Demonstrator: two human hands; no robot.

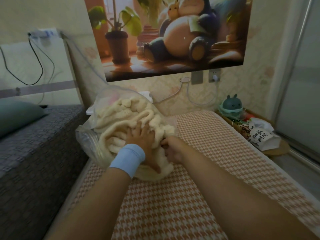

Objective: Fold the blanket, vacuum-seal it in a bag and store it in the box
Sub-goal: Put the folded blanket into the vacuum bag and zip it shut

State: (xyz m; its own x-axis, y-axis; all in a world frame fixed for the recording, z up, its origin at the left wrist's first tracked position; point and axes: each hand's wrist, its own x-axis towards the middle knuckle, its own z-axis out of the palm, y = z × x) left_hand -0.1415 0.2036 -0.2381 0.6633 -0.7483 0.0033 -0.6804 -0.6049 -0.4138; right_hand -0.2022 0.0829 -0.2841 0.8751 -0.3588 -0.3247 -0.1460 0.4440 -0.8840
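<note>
A cream fluffy blanket [124, 118] lies bunched up, mostly inside a clear plastic vacuum bag [90, 137], at the far end of an orange houndstooth cushion [173, 205]. A corner of the blanket [155, 175] still pokes out of the bag's mouth toward me. My left hand [140, 135], with a light blue wristband, lies flat with spread fingers on the blanket. My right hand [171, 148] is curled at the bag's right edge, pinching blanket or bag; which one is hidden. No box is in view.
A grey-covered bed [34, 144] with a teal pillow [17, 115] lies to the left. A side shelf at right holds a teal toy [232, 104] and a white snack bag [259, 135]. Cables hang from wall sockets [214, 76] behind the bag. A glass door [303, 84] stands at far right.
</note>
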